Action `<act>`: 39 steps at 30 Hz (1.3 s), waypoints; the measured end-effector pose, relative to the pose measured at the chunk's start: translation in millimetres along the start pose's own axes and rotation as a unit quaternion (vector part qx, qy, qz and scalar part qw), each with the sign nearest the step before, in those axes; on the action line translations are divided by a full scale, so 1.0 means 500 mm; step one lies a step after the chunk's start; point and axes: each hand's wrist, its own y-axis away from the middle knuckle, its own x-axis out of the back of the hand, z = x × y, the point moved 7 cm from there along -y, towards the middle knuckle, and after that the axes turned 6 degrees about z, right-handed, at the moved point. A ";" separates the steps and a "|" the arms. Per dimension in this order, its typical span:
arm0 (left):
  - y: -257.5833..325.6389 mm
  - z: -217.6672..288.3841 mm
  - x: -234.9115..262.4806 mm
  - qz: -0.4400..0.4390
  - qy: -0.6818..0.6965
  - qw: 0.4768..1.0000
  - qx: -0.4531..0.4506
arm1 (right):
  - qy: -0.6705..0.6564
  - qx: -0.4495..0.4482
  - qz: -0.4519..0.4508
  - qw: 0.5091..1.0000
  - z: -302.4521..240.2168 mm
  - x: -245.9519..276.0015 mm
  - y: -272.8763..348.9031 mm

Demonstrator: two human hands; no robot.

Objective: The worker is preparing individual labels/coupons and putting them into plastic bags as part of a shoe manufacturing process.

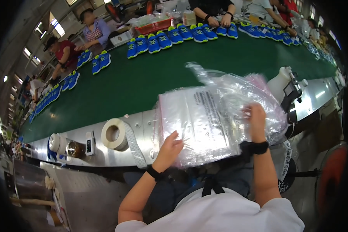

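Note:
A flat stack of clear printed plastic bags [197,120] lies on the metal ledge in front of me. My left hand [169,150] is at the stack's near left edge, fingers loosely bent and apart, holding nothing that I can see. Over the right side of the stack, my right hand [256,119] is curled, slightly blurred, with its fingertips on a crumpled clear plastic bag [230,91]. That bag's far end is lifted and smeared by motion. More loose plastic with a pinkish tint bunches to the right of this hand. Both wrists wear black bands.
A roll of white labels [115,134] stands left of the stack, its strip trailing. Further left are a jar of brown liquid [75,149] and a small device [89,144]. A white bottle [280,82] stands right. Blue shoes [154,43] line the green conveyor belt [116,91]; co-workers sit beyond.

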 end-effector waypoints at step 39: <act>0.186 -0.060 0.117 0.178 0.258 0.932 0.182 | 0.145 0.018 -0.548 0.823 0.081 -0.202 0.383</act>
